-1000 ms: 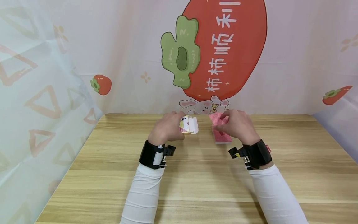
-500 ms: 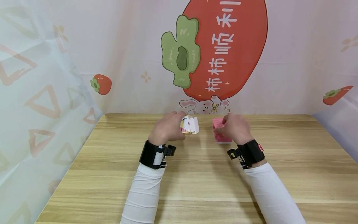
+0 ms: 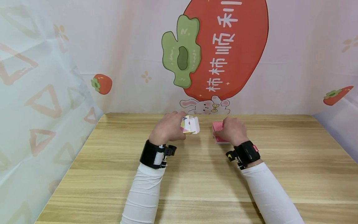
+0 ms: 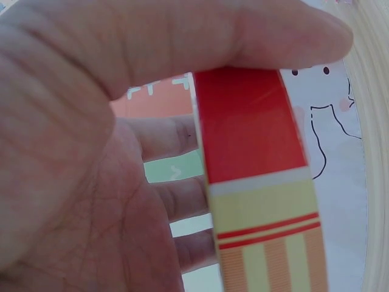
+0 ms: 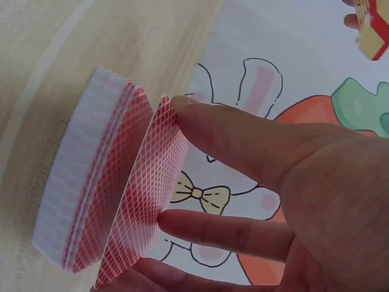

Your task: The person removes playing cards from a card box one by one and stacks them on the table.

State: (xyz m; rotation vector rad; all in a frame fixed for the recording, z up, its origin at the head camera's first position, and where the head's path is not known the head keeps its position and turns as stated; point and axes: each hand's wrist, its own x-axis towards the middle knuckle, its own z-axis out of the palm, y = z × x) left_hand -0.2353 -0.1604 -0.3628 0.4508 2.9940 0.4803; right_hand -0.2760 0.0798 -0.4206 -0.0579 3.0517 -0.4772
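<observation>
In the head view my left hand [image 3: 167,127] holds a card box [image 3: 188,125] at the back of the table, its white flap sticking out to the right. The left wrist view shows the thumb across the top of the red and yellow box side [image 4: 255,134], with fingers behind it. My right hand [image 3: 234,130] is over a deck of cards [image 5: 79,176] standing on the table. From the right wrist, thumb and fingers pinch a red-patterned playing card [image 5: 149,188], tilted close over the deck. The deck's top shows the same red back.
The wooden table [image 3: 190,180] reaches back to a printed cloth [image 3: 134,56] hanging behind it. A cloth with triangles [image 3: 42,102] hangs at the left side. Each wrist wears a black strap with a small camera.
My right hand has lowered and come slightly toward me, bringing the card from beyond the deck to just over it. The left hand stays with the box in the same place.
</observation>
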